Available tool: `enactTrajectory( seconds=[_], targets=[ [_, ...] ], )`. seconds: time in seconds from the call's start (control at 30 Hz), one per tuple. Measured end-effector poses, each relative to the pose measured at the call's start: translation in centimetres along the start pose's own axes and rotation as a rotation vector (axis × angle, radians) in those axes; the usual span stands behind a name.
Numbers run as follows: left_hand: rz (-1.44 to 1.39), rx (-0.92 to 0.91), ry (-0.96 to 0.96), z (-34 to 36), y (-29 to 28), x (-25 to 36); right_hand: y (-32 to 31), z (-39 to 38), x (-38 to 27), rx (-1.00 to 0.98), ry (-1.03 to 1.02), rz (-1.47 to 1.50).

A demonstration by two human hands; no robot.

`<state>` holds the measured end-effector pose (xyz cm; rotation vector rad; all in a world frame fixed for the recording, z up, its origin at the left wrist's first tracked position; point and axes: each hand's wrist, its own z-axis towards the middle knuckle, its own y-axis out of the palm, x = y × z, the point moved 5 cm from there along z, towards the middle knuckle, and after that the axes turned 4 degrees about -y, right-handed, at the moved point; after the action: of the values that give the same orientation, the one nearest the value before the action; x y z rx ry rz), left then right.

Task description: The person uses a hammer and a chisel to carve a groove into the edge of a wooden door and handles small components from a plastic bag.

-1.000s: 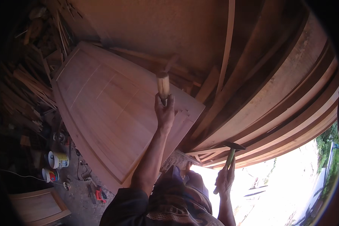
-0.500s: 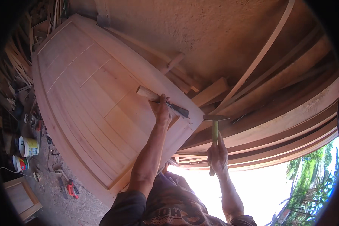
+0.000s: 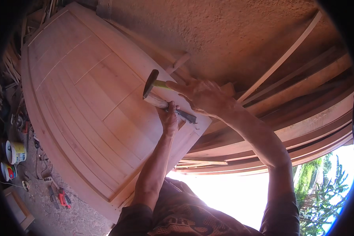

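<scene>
My left hand [image 3: 169, 118] is wrapped round a chisel with a thick wooden handle [image 3: 158, 102] and a dark metal blade [image 3: 188, 116]. The blade's tip rests near the right-hand edge of a large wooden door [image 3: 102, 129], beside a few small shavings [image 3: 196, 126]. In my right hand [image 3: 204, 94] is a hammer [image 3: 150, 84], gripped by its yellow-green handle. Its dark head is at the butt end of the chisel handle; whether they touch I cannot tell. Grooved panels and a raised border show on the door's face.
Long timber boards [image 3: 295, 133] are stacked to the right, beside a rough brown wall [image 3: 232, 31]. On the floor at left are white buckets [image 3: 16, 152], a red power tool [image 3: 63, 198] and a small framed panel [image 3: 21, 210]. Scrap wood lies at the far left.
My right hand has swung the hammer up and left, from beside the door's corner to the end of the chisel handle. My left hand keeps the chisel in nearly the same place.
</scene>
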<state>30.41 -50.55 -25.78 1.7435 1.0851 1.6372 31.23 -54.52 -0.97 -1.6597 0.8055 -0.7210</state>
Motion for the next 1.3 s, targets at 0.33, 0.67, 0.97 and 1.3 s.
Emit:
enactTrajectory(
  seconds=[0.33,0.67,0.97,1.3],
  targets=[
    [0.029,-0.081,-0.092,0.5,0.8,-0.4,0.4,7.2,-1.5,-0.132,-0.214,-0.183],
    [0.235,-0.364,-0.493,6.1,5.2,-3.7,-0.6,8.0,11.7,-0.298,0.104,-0.081],
    [0.408,-0.532,-0.697,8.3,8.4,-7.6,-0.9,5.5,18.2,-0.363,0.307,-0.066],
    [0.351,-0.497,-0.672,7.5,10.3,-9.0,-1.2,-1.6,17.7,0.131,0.548,0.341]
  ],
)
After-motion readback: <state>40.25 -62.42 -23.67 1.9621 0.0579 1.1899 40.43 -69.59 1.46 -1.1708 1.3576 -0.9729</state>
